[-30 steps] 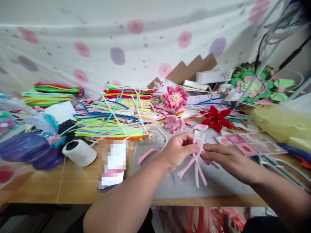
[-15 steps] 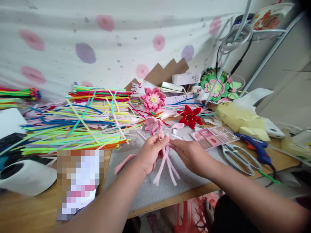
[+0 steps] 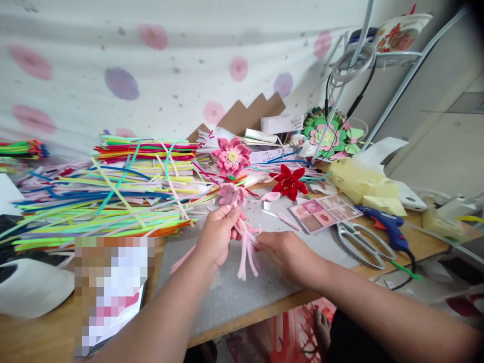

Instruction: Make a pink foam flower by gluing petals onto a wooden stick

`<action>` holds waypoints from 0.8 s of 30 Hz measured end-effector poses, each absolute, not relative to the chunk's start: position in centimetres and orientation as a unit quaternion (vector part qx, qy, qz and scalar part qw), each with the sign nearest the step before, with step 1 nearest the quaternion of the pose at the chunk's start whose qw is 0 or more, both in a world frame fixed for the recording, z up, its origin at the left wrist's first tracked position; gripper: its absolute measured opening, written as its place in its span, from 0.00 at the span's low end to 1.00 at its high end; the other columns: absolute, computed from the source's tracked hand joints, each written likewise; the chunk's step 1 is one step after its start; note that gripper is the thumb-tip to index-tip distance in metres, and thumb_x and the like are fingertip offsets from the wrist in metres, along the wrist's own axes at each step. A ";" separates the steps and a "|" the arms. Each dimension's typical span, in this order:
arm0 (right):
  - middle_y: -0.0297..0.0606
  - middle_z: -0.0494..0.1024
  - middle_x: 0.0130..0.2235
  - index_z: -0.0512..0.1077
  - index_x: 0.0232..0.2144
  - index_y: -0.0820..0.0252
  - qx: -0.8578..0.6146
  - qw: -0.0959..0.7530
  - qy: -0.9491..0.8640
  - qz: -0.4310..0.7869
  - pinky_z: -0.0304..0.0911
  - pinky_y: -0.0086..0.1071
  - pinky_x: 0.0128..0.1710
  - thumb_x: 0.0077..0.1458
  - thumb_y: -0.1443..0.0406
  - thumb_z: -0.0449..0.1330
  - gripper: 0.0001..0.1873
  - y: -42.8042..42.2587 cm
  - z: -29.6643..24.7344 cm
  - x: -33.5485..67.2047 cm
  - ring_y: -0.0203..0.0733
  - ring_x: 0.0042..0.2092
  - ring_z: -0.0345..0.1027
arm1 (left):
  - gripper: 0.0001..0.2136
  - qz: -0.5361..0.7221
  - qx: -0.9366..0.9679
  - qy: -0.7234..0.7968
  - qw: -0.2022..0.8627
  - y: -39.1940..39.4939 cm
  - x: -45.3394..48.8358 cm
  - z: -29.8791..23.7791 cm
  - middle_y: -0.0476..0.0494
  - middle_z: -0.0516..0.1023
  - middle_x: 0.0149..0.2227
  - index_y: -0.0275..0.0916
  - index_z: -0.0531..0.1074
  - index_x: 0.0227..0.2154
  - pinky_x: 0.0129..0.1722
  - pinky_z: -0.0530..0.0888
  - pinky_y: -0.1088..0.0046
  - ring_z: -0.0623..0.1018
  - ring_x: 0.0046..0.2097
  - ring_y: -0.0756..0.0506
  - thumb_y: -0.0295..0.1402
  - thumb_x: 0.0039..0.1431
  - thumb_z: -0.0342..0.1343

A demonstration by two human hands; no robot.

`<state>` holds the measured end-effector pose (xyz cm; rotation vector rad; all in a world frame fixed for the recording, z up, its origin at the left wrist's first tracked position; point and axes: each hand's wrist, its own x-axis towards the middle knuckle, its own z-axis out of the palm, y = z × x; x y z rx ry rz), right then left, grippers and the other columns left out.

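Note:
My left hand (image 3: 217, 233) is closed round a bunch of pale pink pipe cleaners (image 3: 246, 250), whose loose ends hang down over the grey mat (image 3: 264, 292). My right hand (image 3: 284, 250) is just to the right of the bunch, fingers curled and touching the strands near the left hand's grip. A small pink pipe-cleaner flower (image 3: 231, 193) lies on the mat just beyond my left hand. A single pink strand (image 3: 180, 259) lies on the mat to the left of my left wrist.
A big heap of coloured pipe cleaners (image 3: 113, 191) fills the left of the wooden table (image 3: 423, 242). Beyond lie a pink flower (image 3: 231, 156) and a red flower (image 3: 289, 181). Right of my hands: a pink card (image 3: 321, 212), scissors (image 3: 363, 242), a blue glue gun (image 3: 387, 224).
The view has swung right. Both hands with the pink bunch have sunk lower and drawn nearer to me; the strands now hang more bunched together.

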<state>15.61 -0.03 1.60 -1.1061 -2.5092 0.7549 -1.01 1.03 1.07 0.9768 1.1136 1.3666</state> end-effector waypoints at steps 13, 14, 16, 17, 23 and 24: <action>0.33 0.67 0.23 0.66 0.23 0.63 -0.314 0.256 -0.707 0.579 0.55 0.26 0.25 0.55 0.48 0.52 0.24 -0.2 1.4 13.6 0.32 0.25 0.58 | 0.11 0.574 0.476 0.444 0.497 0.0 -0.2 1.1 0.52 0.69 0.16 0.36 0.72 0.22 0.20 0.60 0.79 0.66 0.19 0.54 0.39 0.51 0.59; 0.33 0.68 0.22 0.65 0.23 0.62 -0.317 0.260 -0.676 0.612 0.56 0.26 0.25 0.54 0.48 0.53 0.23 -0.4 1.0 13.1 0.32 0.23 0.59 | 0.11 0.583 0.476 0.446 0.484 0.0 -0.3 1.1 0.52 0.69 0.16 0.36 0.73 0.22 0.20 0.61 0.79 0.66 0.19 0.54 0.38 0.51 0.59; 0.31 0.69 0.19 0.63 0.25 0.61 -0.325 0.260 -0.621 0.664 0.55 0.25 0.22 0.53 0.48 0.53 0.21 -0.8 0.3 12.2 0.31 0.20 0.60 | 0.11 0.608 0.464 0.447 0.464 0.2 -0.5 1.1 0.52 0.68 0.16 0.36 0.73 0.22 0.20 0.60 0.80 0.65 0.20 0.54 0.38 0.52 0.58; 0.28 0.67 0.17 0.62 0.25 0.60 -0.330 0.261 -0.600 0.681 0.54 0.24 0.19 0.53 0.48 0.52 0.21 -1.1 0.0 11.9 0.30 0.18 0.58 | 0.11 0.620 0.454 0.446 0.459 0.3 -0.6 1.1 0.53 0.68 0.16 0.36 0.72 0.22 0.20 0.60 0.80 0.64 0.20 0.55 0.39 0.53 0.57; 0.20 0.54 0.13 0.61 0.27 0.59 -0.353 0.335 -0.577 0.656 0.48 0.23 0.14 0.52 0.46 0.52 0.22 -1.2 -1.2 11.4 0.28 0.14 0.46 | 0.13 0.618 0.406 0.395 0.545 0.5 -0.7 1.2 0.54 0.66 0.18 0.36 0.71 0.25 0.18 0.58 0.80 0.62 0.19 0.55 0.43 0.50 0.59; 0.20 0.53 0.14 0.61 0.27 0.58 -0.358 0.350 -0.581 0.641 0.48 0.23 0.14 0.53 0.46 0.50 0.22 -1.0 -1.2 11.5 0.28 0.14 0.46 | 0.13 0.597 0.408 0.384 0.574 0.4 -0.6 1.1 0.53 0.66 0.19 0.36 0.71 0.25 0.18 0.59 0.79 0.63 0.20 0.54 0.43 0.49 0.60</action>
